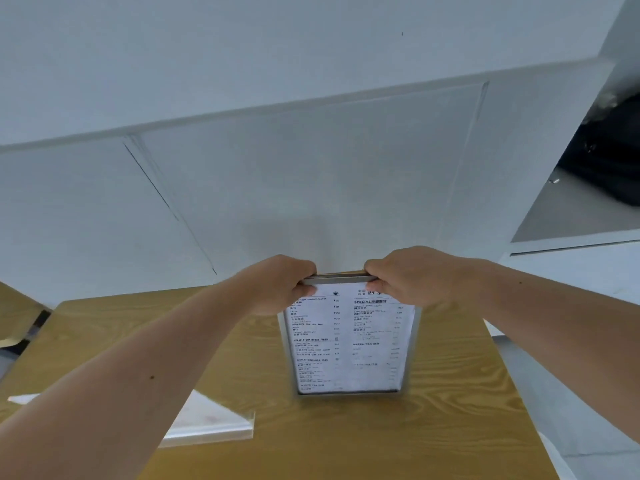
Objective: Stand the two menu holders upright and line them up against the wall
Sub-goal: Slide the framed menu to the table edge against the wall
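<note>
A clear acrylic menu holder (349,348) with a printed drinks menu stands upright on the wooden table (450,410), a little out from the white wall (277,185). My left hand (277,284) grips its top left corner and my right hand (415,277) grips its top right corner. A second clear menu holder (211,424) lies flat on the table at the lower left, partly hidden under my left forearm.
The white wall panel runs along the table's far edge. At the right is a white counter (571,220) with a dark object (609,150) on it. The edge of another wooden table (17,313) shows at the far left.
</note>
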